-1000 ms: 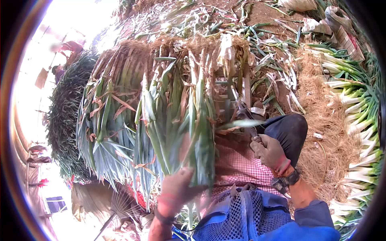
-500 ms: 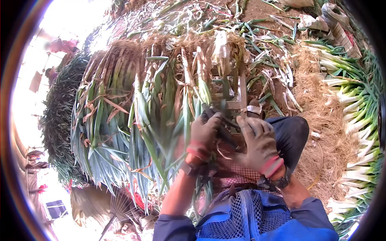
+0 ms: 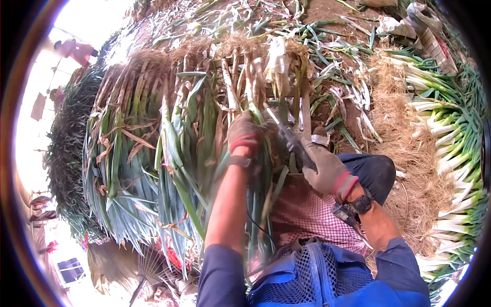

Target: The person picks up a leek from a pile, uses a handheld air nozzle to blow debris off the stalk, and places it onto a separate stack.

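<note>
My left hand [image 3: 245, 132], in a grey-brown glove with a red cuff, closes round the stalk of a leek [image 3: 249, 84] at the right part of the large pile. Its fingertips are partly hidden by the back of the hand. In my gloved right hand [image 3: 326, 170] is a black wand-like tool [image 3: 292, 142] with a slim pale tip, pointing up and left towards the leeks. The piled leeks [image 3: 138, 117] lie with brown roots at the far side and green leaves hanging towards me.
Cleaned leeks [image 3: 455, 153] with white stems line the right side, beside a heap of pale, stringy roots [image 3: 414, 189]. A wooden frame [image 3: 306, 110] stands beyond my hands. Leaf scraps [image 3: 353, 97] litter the ground. A checked cloth [image 3: 312, 215] covers my lap.
My left hand has left the black tool and moved up and left onto a leek. The right hand now holds the tool alone, its tip turned towards the pile.
</note>
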`<state>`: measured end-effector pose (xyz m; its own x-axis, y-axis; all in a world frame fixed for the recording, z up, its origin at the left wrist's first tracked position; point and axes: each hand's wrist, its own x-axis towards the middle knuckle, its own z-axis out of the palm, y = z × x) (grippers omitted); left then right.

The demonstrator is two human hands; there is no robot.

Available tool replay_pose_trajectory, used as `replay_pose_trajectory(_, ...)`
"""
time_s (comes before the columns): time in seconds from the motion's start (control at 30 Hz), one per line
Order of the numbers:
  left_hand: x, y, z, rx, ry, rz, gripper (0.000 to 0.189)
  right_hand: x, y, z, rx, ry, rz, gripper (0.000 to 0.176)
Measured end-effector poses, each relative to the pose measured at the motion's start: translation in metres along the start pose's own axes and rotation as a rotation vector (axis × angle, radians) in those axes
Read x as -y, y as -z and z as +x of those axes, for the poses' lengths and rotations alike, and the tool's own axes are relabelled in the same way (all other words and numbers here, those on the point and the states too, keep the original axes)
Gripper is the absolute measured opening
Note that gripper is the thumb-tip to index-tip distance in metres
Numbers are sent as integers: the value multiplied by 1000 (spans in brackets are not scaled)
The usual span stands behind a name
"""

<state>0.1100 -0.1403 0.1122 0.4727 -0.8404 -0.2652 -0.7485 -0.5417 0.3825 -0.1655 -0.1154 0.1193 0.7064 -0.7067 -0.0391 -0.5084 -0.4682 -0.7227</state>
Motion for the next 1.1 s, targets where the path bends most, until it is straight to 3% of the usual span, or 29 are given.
replay_pose_trajectory(0.13,2,-21,9,-35,23,42,58,27,19,14,244,-204,-107,79)
replay_pose_trajectory(0.33,15,-28,23,6,69,81,55,0,-6,64,213,-97,-219,87)
replay_pose_trajectory(0.43,5,-9,17,108,75,45,57,7,-2,113,268,-290,-303,85)
replay_pose_trajectory(0.67,6,-8,27,182,119,39,61,1,4,215,228,-367,-327,83)
replay_pose_trajectory(0.8,8,-5,26,159,103,-18,58,-22,-4,260,105,-267,-334,78)
replay_pose_trajectory(0.97,5,5,24,222,93,-18,57,-19,0,242,158,-281,-312,83)
replay_pose_trajectory(1.07,0,9,11,253,71,10,61,6,9,195,209,-398,-261,88)
replay_pose_trajectory(1.1,0,9,6,254,52,12,63,-2,2,175,187,-333,-275,92)
